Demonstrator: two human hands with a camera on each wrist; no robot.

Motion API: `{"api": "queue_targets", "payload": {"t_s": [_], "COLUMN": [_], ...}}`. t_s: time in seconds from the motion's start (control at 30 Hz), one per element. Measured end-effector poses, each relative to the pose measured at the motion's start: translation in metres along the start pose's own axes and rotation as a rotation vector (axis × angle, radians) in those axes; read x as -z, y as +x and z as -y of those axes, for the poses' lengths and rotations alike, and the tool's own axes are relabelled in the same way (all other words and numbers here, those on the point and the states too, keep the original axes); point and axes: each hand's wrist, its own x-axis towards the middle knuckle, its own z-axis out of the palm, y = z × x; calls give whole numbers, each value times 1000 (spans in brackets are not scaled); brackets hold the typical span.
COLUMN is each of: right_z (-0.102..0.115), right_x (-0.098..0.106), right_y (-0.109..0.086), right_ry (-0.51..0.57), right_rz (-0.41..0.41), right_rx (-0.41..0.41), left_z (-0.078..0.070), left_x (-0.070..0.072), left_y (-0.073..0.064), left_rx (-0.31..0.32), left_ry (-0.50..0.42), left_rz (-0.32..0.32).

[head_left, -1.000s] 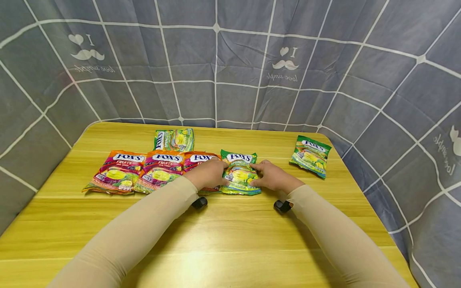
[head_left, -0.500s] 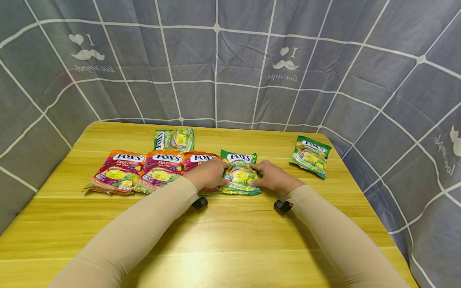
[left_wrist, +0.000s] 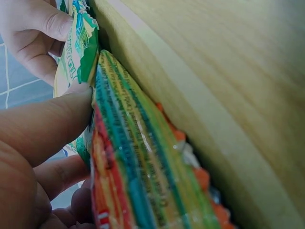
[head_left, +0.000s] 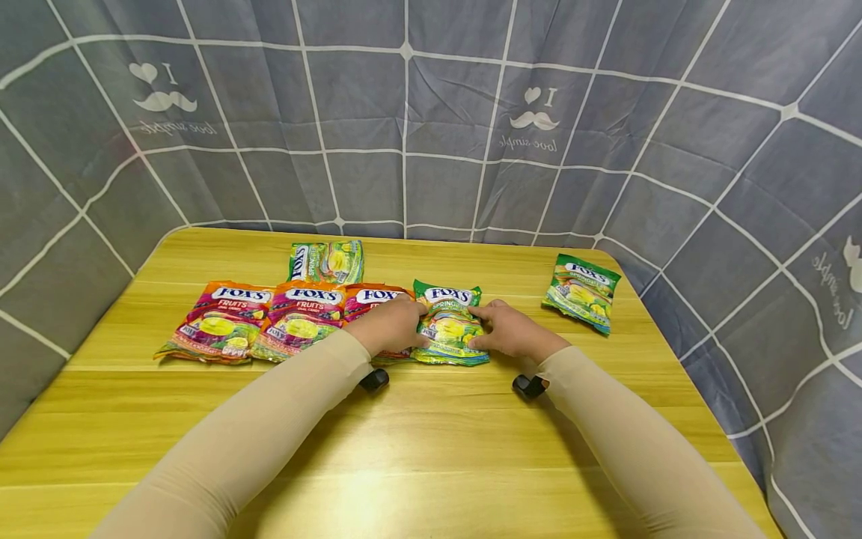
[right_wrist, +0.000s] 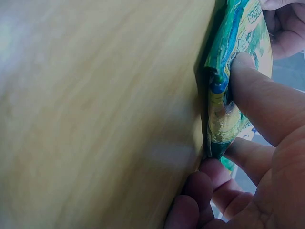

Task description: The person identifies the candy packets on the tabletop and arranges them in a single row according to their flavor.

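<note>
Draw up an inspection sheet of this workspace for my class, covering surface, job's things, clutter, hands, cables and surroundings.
Surface: wood-grain table, with a glare patch.
Job's things: centre green bag, right of three Fox's Fruits bags; back green bag, turned sideways; right green bag, apart.
Clutter: nothing seen.
Hands: left hand and right hand hold the centre green bag's opposite sides.
Cables: nothing seen.
Surroundings: grey curtain with white grid lines.
</note>
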Motion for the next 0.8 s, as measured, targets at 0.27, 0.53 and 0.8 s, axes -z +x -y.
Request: {"api": "queue_targets", "payload": {"t_s": [0.27, 0.53, 0.8], "right_z": [2, 10, 43], "right_x": [-1, 10, 31], "right_y": [4, 10, 25], "right_ry": [2, -78, -195], "right_rz": [7, 49, -52], "right_rx": [6, 36, 45], "left_z": [4, 8, 41], "left_x": [2, 11, 41], "left_y": [-2, 0, -6], "left_rx": [11, -7, 36], "left_ry": [-7, -15, -32], "left_rz": [2, 66, -51]}}
